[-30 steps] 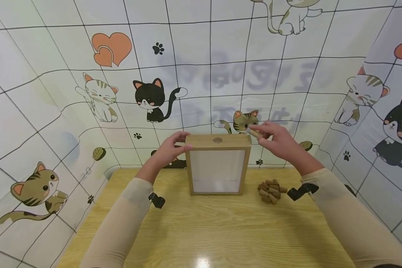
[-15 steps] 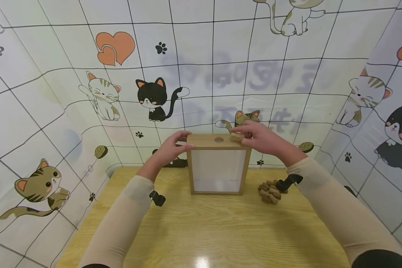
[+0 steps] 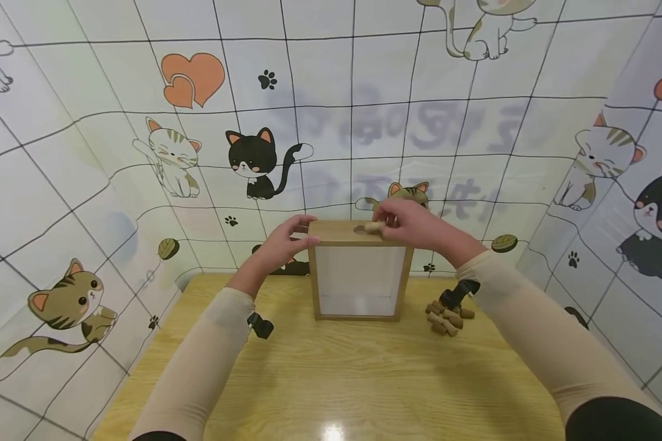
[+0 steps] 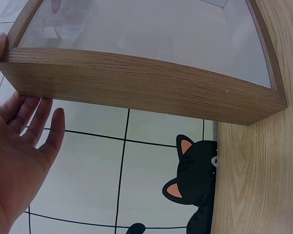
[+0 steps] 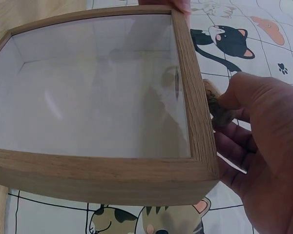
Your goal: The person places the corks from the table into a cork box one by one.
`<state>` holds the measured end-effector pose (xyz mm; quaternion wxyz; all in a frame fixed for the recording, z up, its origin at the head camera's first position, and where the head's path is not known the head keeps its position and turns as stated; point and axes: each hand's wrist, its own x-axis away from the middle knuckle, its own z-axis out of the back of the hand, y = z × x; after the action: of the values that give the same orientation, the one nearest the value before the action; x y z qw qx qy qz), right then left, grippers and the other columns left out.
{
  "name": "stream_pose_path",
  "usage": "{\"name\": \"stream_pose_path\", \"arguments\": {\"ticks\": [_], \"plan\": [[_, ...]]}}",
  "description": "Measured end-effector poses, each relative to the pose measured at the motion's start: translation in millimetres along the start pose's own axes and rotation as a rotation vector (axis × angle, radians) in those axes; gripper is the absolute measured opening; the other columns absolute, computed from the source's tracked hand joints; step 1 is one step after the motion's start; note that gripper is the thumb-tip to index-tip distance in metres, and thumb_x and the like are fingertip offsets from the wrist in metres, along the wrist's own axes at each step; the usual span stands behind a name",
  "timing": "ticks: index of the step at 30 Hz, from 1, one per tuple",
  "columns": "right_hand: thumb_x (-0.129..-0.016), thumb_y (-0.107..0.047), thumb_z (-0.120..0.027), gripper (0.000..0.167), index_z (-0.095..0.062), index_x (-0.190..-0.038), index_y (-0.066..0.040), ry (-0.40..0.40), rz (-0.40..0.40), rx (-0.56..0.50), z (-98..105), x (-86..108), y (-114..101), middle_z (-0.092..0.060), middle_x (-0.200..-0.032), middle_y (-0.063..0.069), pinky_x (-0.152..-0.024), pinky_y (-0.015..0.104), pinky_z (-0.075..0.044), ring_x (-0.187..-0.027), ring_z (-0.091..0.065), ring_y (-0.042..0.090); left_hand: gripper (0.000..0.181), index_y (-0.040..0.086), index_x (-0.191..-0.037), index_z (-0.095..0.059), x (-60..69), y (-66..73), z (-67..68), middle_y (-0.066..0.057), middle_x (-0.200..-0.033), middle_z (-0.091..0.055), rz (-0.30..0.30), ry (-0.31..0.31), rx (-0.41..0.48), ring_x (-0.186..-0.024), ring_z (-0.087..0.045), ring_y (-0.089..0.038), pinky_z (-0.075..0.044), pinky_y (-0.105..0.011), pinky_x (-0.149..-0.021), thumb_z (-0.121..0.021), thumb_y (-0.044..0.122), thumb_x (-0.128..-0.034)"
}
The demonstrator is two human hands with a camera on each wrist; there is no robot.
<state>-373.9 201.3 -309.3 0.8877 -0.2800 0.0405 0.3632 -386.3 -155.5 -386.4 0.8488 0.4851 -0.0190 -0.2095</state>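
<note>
our left hand (image 3: 284, 245) grips the box (image 3: 333, 229) at a top corner, thumb in front and fingers behind, likely to steady it upright on the table (image 3: 331, 367). our right hand (image 3: 410, 225) pinches a cork (image 3: 372, 227) at the hole (image 3: 358, 230) in the box's top; we judge this hold leaves the cork's end exposed. other corks (image 3: 445, 321) lie piled beside the box, partly hidden by the wrist camera (image 3: 459, 294).
</note>
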Motion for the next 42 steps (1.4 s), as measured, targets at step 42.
{"name": "stream_pose_path", "arguments": {"ticks": [42], "plan": [[-0.104,-0.013,-0.078,0.023,-0.076,-0.126,-0.005,-0.001,0.049,0.043,-15,-25.5,-8,-0.071,-0.113,0.005,-0.090,0.047,-0.060,-0.102,-0.070,0.023,0.069,0.035,-0.160,-0.052,-2.5,-1.2,-1.2,-0.007,-0.156,-0.055,-0.006,0.004,0.001,-0.141,-0.057,-0.037,-0.060,-0.059,-0.091,-0.078,0.059,-0.1008]]}}
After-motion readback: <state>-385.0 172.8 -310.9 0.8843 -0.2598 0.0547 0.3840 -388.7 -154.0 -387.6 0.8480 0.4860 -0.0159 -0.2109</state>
